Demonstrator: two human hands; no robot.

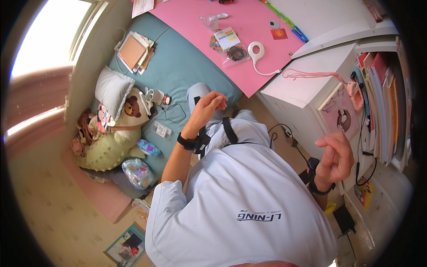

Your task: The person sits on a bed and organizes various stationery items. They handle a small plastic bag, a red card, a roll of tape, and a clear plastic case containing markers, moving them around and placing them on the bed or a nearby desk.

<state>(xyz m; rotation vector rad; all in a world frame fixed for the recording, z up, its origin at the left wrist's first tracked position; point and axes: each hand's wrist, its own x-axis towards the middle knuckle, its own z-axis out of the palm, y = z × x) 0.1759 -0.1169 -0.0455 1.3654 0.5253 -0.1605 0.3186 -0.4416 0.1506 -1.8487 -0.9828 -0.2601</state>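
My left hand [210, 106] is raised over my knee, its fingers loosely bent and no object visible in it. A black strap with a small device [199, 143] circles that wrist. Off to the right, my right hand [337, 157] hovers beside the white cabinet with half-curled fingers, and I see nothing held there either. Another black wrist strap [317, 187] sits below it. Closest to the right hand is a pink canvas picture [341, 110] on the cabinet top. Next to that picture lies a pink rainbow-patterned case [354, 95] on a lanyard.
Ahead, a pink tabletop [267, 60] bears a white ring-headed lamp [256, 50], a plastic bag with dark bands [236, 54] and a clear cup [210, 21]. Plush toys [110, 150] and a grey pillow [113, 90] crowd the teal bed [186, 53]. Folders [383, 100] stand at right; cables [290, 133] hang nearby.
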